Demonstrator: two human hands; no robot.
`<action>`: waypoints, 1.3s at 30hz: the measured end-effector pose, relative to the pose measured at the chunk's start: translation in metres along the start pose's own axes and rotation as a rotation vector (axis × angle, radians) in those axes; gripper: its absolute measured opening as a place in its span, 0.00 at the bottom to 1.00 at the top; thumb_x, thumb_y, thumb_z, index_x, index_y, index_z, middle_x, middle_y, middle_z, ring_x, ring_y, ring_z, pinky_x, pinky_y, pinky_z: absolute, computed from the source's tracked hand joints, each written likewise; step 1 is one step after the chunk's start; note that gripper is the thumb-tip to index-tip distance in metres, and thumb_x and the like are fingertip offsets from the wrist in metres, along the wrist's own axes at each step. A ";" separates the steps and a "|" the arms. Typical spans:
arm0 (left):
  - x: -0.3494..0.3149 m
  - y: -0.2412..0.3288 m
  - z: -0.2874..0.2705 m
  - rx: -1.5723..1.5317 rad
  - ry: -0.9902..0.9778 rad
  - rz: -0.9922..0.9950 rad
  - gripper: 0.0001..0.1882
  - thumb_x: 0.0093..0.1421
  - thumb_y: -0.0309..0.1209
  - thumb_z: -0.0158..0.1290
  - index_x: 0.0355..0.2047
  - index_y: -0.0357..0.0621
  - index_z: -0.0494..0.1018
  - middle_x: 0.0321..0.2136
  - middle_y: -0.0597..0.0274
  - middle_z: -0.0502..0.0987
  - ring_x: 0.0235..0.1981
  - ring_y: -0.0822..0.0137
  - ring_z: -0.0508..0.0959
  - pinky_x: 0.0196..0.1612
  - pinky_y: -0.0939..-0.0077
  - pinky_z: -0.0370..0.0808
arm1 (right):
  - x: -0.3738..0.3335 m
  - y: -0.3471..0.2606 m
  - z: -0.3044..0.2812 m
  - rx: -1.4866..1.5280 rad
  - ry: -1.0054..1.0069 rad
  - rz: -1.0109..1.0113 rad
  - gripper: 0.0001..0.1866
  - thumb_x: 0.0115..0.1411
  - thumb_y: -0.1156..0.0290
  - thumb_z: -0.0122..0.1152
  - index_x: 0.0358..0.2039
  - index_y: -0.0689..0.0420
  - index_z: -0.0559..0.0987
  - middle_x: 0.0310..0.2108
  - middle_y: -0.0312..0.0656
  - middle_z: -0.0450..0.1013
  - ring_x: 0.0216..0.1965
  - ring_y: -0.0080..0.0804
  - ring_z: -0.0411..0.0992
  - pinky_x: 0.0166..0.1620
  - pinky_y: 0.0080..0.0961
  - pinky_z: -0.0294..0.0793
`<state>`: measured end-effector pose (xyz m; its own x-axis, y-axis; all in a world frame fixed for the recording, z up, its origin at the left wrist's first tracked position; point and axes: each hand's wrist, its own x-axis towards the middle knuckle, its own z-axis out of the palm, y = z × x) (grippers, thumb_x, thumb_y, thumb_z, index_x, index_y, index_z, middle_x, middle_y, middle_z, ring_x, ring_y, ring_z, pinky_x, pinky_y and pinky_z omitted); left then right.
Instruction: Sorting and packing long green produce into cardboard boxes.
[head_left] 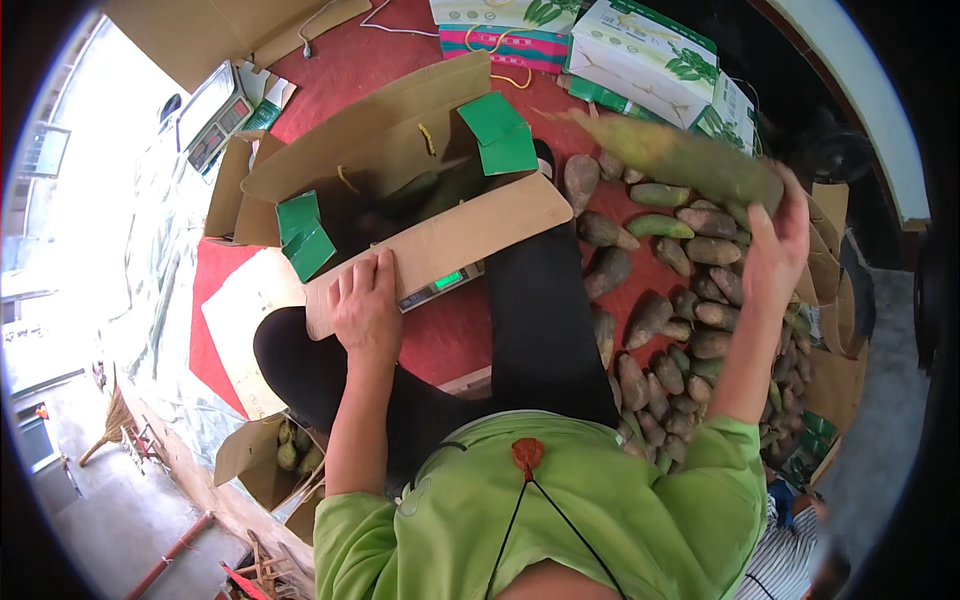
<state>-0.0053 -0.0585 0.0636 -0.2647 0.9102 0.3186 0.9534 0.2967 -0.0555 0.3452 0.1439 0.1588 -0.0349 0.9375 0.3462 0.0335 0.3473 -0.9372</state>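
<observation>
My right hand is closed round the thick end of a large green radish, raised at the right; its yellowish tip points left and is blurred by motion. In front of me an open cardboard box has green end flaps and yellow cord loops; a few dark green shapes lie in its shadowed inside. With fingers curled over its edge, my left hand holds the box's near flap. A scale with a lit green display shows partly below that flap.
Many soil-stained radishes cover the red cloth at right. Printed white-and-green cartons stand at the far right. Another scale is at far left. A carton of green produce sits lower left. Part of another person shows lower right.
</observation>
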 end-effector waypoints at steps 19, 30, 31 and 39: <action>-0.002 -0.007 0.015 0.075 -0.014 0.029 0.22 0.49 0.24 0.48 0.45 0.57 0.73 0.36 0.66 0.73 0.39 0.61 0.73 0.41 0.66 0.69 | -0.002 0.089 0.131 -0.099 -0.354 0.077 0.16 0.54 0.73 0.62 0.45 0.59 0.75 0.37 0.33 0.74 0.37 0.20 0.71 0.41 0.18 0.71; -0.003 0.001 0.015 0.067 -0.016 0.045 0.23 0.48 0.22 0.52 0.47 0.54 0.74 0.36 0.65 0.75 0.39 0.58 0.75 0.40 0.65 0.72 | -0.200 0.208 -0.146 -0.864 -0.196 0.635 0.17 0.51 0.68 0.61 0.42 0.59 0.76 0.36 0.52 0.75 0.40 0.46 0.74 0.43 0.33 0.71; -0.003 0.001 0.017 0.065 -0.016 0.043 0.23 0.49 0.21 0.51 0.47 0.54 0.74 0.36 0.64 0.75 0.38 0.58 0.75 0.40 0.65 0.72 | -0.234 0.220 -0.169 -0.807 -0.162 0.706 0.18 0.50 0.68 0.62 0.42 0.59 0.76 0.37 0.51 0.75 0.41 0.46 0.73 0.43 0.34 0.71; -0.004 -0.006 0.023 0.100 -0.048 0.065 0.24 0.52 0.20 0.48 0.49 0.55 0.73 0.38 0.63 0.75 0.40 0.58 0.75 0.41 0.62 0.73 | -0.373 0.200 -0.228 -1.010 -0.258 1.208 0.19 0.46 0.65 0.66 0.39 0.58 0.78 0.36 0.49 0.76 0.41 0.46 0.74 0.44 0.35 0.72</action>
<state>-0.0131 -0.0574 0.0411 -0.2122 0.9403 0.2660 0.9500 0.2623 -0.1694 0.5928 -0.1315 -0.1476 0.3446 0.6679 -0.6596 0.7798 -0.5949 -0.1949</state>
